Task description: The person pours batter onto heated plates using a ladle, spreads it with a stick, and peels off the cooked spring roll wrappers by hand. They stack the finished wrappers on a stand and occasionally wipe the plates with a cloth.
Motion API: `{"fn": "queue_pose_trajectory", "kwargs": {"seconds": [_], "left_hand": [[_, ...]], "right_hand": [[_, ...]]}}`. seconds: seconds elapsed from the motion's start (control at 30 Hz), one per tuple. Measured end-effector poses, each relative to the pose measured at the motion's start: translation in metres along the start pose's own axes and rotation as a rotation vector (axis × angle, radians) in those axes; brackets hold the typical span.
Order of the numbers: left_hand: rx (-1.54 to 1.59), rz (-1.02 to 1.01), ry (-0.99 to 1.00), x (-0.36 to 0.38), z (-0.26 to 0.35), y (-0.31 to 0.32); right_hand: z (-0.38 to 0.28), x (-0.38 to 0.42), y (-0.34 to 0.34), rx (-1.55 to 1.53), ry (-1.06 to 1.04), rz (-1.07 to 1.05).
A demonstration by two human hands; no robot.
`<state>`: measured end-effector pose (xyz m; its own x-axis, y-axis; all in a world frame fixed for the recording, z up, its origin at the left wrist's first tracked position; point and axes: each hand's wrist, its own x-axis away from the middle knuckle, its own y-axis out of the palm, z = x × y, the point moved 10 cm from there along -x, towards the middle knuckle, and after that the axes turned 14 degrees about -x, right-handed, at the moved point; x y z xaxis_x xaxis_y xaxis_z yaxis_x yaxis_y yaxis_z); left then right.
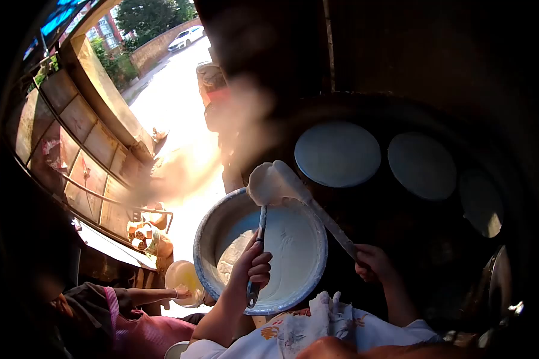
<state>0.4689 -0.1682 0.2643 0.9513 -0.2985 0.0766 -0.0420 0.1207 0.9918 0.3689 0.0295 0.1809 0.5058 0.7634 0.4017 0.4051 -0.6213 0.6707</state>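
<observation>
Dark surface [377,221], three pale discs [338,154]; left hand [253,264] grips ladle [261,184]; right hand [374,262] grips paddle [330,222]; basin [209,236] below.

both hands [251,265] [374,262] curled into grips, held apart

A white car [187,37] stands on the bright road [161,107] by a long wall [160,45] and a green tree [148,21], and another person [153,332] has a hand [181,292] at a yellow bowl [182,275].

Single head-worn view, aimed forward and down. Wide, dark round edges; basin [207,248] close below, street [167,90] far off.
</observation>
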Motion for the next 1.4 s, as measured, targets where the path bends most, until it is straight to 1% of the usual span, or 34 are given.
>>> {"fn": "queue_pose_trajectory", "kwargs": {"seconds": [0.03,0.07,0.1,0.13,0.2,0.23,0.27,0.3,0.37,0.4,0.43,0.47,0.5,0.53,0.57,0.6,0.63,0.67,0.7,0.73,0.77,0.8,0.83,0.87,0.9,0.97,1.0,1.03,1.1,1.2,1.3,1.33,1.37,1.4], "left_hand": [[-0.126,0.073,-0.035,-0.009,-0.004,-0.006],[-0.249,0.132,-0.072,-0.022,-0.009,-0.009],[-0.380,0.176,-0.104,-0.040,-0.015,-0.011],[-0.319,0.233,-0.179,-0.068,-0.027,-0.013],[0.038,0.251,-0.414,-0.114,-0.067,-0.008],[0.216,0.285,-0.546,-0.132,-0.093,-0.003],[0.245,0.181,-0.641,-0.144,-0.121,0.005],[0.243,0.022,-0.755,-0.150,-0.153,0.029],[0.074,-0.114,-0.779,-0.164,-0.214,0.079],[-0.101,-0.295,-0.770,-0.181,-0.252,0.089],[-0.543,-0.295,-0.707,-0.202,-0.299,0.090],[-0.543,-0.317,-0.771,-0.213,-0.352,0.097],[-0.565,-0.350,-0.834,-0.223,-0.419,0.107],[-0.180,-0.314,-1.191,-0.209,-0.485,0.124],[0.223,-0.231,-1.513,-0.192,-0.537,0.149],[0.222,-0.025,-1.501,-0.190,-0.581,0.163],[0.315,-0.014,-1.519,-0.189,-0.613,0.178],[0.377,-0.101,-1.559,-0.194,-0.645,0.176],[0.444,-0.196,-1.586,-0.210,-0.680,0.174],[0.291,-0.291,-1.591,-0.224,-0.719,0.159],[0.158,-0.330,-1.593,-0.230,-0.750,0.150],[0.164,-0.254,-1.672,-0.235,-0.778,0.136],[0.174,-0.204,-1.749,-0.230,-0.797,0.132],[0.202,-0.087,-1.742,-0.228,-0.827,0.130],[0.200,0.039,-1.736,-0.232,-0.864,0.120],[0.205,0.004,-1.875,-0.229,-0.913,0.097],[0.092,0.006,-1.899,-0.231,-0.930,0.079],[0.091,0.025,-1.956,-0.233,-0.942,0.068],[-0.202,0.085,-1.880,-0.243,-0.960,0.038],[-0.425,0.105,-1.929,-0.247,-0.975,0.011],[-0.745,-0.168,-1.748,-0.274,-0.990,0.018],[-0.838,-0.233,-1.713,-0.287,-0.997,0.014],[-0.869,-0.336,-1.700,-0.301,-1.008,0.008],[-0.843,-0.317,-1.734,-0.312,-1.013,0.000]], "right_hand": [[0.007,0.024,-0.013,-0.065,-0.039,0.029],[0.008,0.031,-0.022,-0.075,-0.120,0.054],[0.022,0.036,-0.037,-0.119,-0.109,0.117],[0.033,0.037,-0.050,-0.164,-0.115,0.172],[0.049,0.056,-0.078,-0.206,-0.135,0.279],[0.050,0.079,-0.082,-0.287,-0.169,0.305],[0.040,0.118,-0.086,-0.258,-0.261,0.451],[0.028,0.164,-0.091,-0.229,-0.352,0.604],[-0.003,0.257,-0.101,-0.274,-0.646,0.643],[-0.020,0.301,-0.114,-0.287,-0.810,0.687],[-0.036,0.346,-0.132,-0.285,-0.965,0.734],[-0.053,0.388,-0.150,-0.126,-1.095,0.929],[-0.060,0.436,-0.172,0.037,-1.223,1.121],[-0.055,0.458,-0.193,0.150,-1.206,1.306],[-0.051,0.480,-0.218,0.262,-1.166,1.483],[-0.034,0.496,-0.226,0.411,-1.382,1.596],[0.001,0.495,-0.215,0.578,-1.591,1.692],[0.055,0.495,-0.222,0.622,-1.451,1.818],[0.088,0.523,-0.236,0.666,-1.308,1.924],[0.091,0.572,-0.253,0.497,-1.209,1.961],[0.099,0.607,-0.253,0.288,-1.088,1.970],[0.117,0.621,-0.255,0.052,-0.951,1.950],[0.122,0.646,-0.272,-0.231,-1.135,1.891],[0.129,0.670,-0.287,-0.513,-1.335,1.822],[0.137,0.692,-0.329,-0.530,-1.327,1.868],[0.148,0.710,-0.382,-0.473,-1.334,1.968],[0.154,0.708,-0.403,-0.504,-1.331,1.952],[0.160,0.699,-0.421,-0.639,-1.441,1.845],[0.167,0.687,-0.436,-0.770,-1.482,1.827],[0.163,0.681,-0.449,-0.909,-1.659,1.729],[0.144,0.696,-0.451,-0.820,-1.506,1.904],[0.137,0.706,-0.454,-0.337,-1.368,2.285],[0.126,0.712,-0.443,-0.164,-1.399,2.381],[0.119,0.713,-0.428,-0.093,-1.263,2.487]]}}
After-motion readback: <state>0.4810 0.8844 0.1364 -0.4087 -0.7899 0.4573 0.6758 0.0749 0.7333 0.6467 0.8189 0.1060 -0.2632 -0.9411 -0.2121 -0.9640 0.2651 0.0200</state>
